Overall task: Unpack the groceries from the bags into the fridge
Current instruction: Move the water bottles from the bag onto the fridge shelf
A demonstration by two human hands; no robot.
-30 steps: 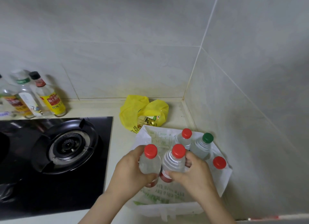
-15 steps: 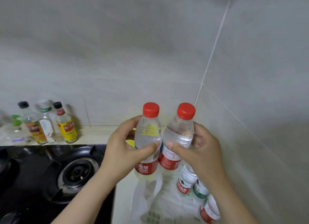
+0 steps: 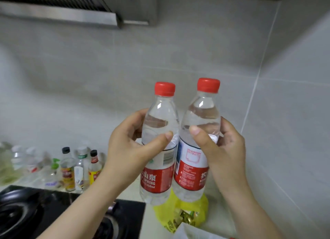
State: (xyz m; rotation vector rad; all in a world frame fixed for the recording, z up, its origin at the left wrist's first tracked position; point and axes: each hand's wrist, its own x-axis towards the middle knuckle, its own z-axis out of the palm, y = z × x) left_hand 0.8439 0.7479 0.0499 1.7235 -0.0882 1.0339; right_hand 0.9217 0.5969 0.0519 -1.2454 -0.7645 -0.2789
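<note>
Two clear water bottles with red caps and red labels are held upright, side by side, in front of the tiled wall. My left hand grips the left bottle around its middle. My right hand grips the right bottle the same way. Below them a yellow plastic bag lies on the counter with something gold-coloured inside. A corner of the white bag shows at the bottom edge. The fridge is out of view.
A black gas stove fills the lower left. Several condiment bottles line the wall behind it. A steel range hood hangs at the top left. Tiled walls meet in a corner on the right.
Both hands lifted the two bottles out of the white bag and raised them to chest height. The view tilted up, so the bag's other bottles dropped out of sight.
</note>
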